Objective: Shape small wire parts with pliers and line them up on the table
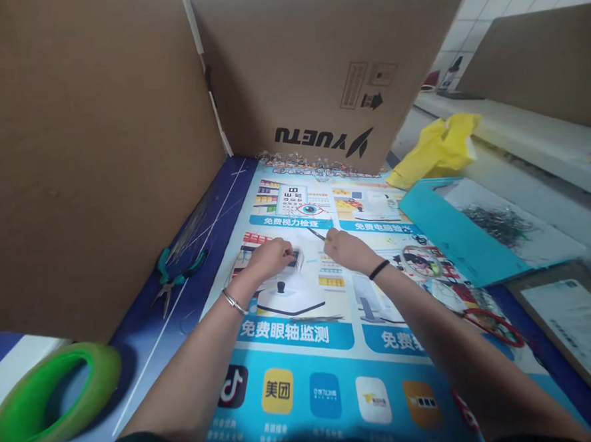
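My right hand (350,249), with a black band at the wrist, is closed around a slim, pointed metal tool (316,234). The tool's tip points up and left, and the fingers hide its rear part. To its left, my left hand (272,257), wearing a silver bracelet, has its fingertips pinched together. What lies between them is too small to name. Both hands are just above a printed poster sheet (300,301). A small bundle of thin dark strands (311,321) lies on the sheet below my left hand.
Cardboard panels (94,126) stand at left and back (316,60). Teal-handled pliers (166,275) and a green-cored tape roll (104,373) lie left. On the right are a yellow bag (434,149), a wire pile (496,225), a red coil (495,325) and a labelled box (572,324).
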`<act>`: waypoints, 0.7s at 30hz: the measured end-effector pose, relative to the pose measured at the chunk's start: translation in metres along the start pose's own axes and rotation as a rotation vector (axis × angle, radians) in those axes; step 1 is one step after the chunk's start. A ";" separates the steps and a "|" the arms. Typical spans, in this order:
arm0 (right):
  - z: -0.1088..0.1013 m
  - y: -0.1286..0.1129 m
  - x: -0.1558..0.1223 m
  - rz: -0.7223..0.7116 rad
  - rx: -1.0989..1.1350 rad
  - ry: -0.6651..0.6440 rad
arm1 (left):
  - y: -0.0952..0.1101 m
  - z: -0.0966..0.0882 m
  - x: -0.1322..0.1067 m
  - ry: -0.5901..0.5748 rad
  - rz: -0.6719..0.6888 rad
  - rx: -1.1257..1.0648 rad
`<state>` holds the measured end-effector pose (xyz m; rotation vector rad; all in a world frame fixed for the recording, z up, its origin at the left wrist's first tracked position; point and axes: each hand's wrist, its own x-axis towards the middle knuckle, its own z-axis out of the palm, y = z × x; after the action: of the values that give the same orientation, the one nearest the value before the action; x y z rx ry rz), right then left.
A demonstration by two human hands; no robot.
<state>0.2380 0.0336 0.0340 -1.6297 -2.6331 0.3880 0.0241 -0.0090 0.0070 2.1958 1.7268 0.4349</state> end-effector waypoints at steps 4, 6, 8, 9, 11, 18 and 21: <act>0.018 -0.014 0.024 -0.047 0.361 0.151 | 0.011 -0.003 -0.004 -0.029 -0.029 0.116; 0.029 -0.016 0.034 -0.036 0.480 0.251 | 0.016 -0.005 -0.006 -0.033 -0.048 0.155; 0.040 -0.014 0.039 0.035 0.623 0.329 | 0.019 -0.005 -0.006 -0.037 -0.057 0.172; 0.044 -0.012 0.041 0.070 0.688 0.356 | 0.020 -0.005 -0.006 -0.040 -0.057 0.171; 0.052 -0.008 0.041 0.090 0.798 0.385 | 0.020 -0.005 -0.006 -0.042 -0.049 0.155; 0.050 -0.007 0.034 -0.082 1.024 0.257 | 0.008 -0.005 -0.003 -0.016 -0.011 -0.055; 0.045 -0.012 0.030 -0.225 1.081 0.119 | 0.007 -0.002 0.000 0.028 -0.040 -0.172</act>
<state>0.2074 0.0465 -0.0103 -0.9260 -1.8453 1.3232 0.0292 -0.0101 0.0119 2.0401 1.6770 0.5839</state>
